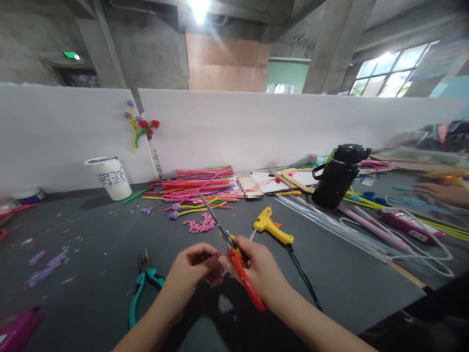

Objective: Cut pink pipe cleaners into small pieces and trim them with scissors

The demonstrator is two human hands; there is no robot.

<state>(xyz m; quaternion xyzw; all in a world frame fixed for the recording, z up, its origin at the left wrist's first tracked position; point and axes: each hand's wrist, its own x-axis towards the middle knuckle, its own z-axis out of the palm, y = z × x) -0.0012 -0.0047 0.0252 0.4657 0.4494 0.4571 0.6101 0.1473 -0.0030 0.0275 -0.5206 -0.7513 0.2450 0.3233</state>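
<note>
Red-handled scissors [246,281] are in my right hand [258,269], their blades pointing up and away to the left. My left hand [200,266] is close beside it with fingers curled and pressed together; anything between them is too small to make out. Just beyond the hands lies a pile of short pink pieces [201,224]. Behind that are bundled pink and red pipe cleaners [198,185]. A yellow glue gun [273,227] rests to the right of the scissors. Teal-handled pliers [137,293] lie left of my left forearm.
A white cup [113,181] stands at the back left and a black flask [335,178] at the back right. Clear plastic strips [333,227] cross the right side. Purple fuzzy pieces [47,271] lie left. Another person's hand [443,193] is at far right.
</note>
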